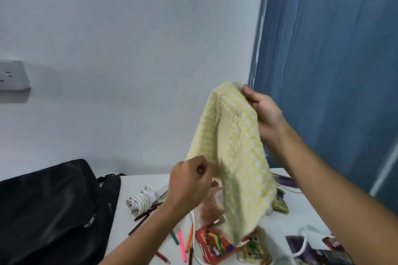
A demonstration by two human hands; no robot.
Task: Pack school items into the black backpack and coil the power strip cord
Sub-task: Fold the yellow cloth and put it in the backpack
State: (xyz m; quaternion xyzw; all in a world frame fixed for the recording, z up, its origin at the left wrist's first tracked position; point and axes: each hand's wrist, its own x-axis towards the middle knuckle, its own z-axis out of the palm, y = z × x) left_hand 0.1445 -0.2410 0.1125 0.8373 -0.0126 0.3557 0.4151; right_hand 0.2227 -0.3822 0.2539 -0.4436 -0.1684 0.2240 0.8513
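Black backpack (49, 211) lies at the table's (301, 219) left end, a coiled white cord (141, 201) just beside it. Loose coloured pencils (182, 243) lie near a red pencil box (213, 245). Above them the left hand (189, 183) pinches the lower edge of a pale yellow knitted cloth (234, 157), held up clear of the table, and the right hand (266, 112) grips its top corner.
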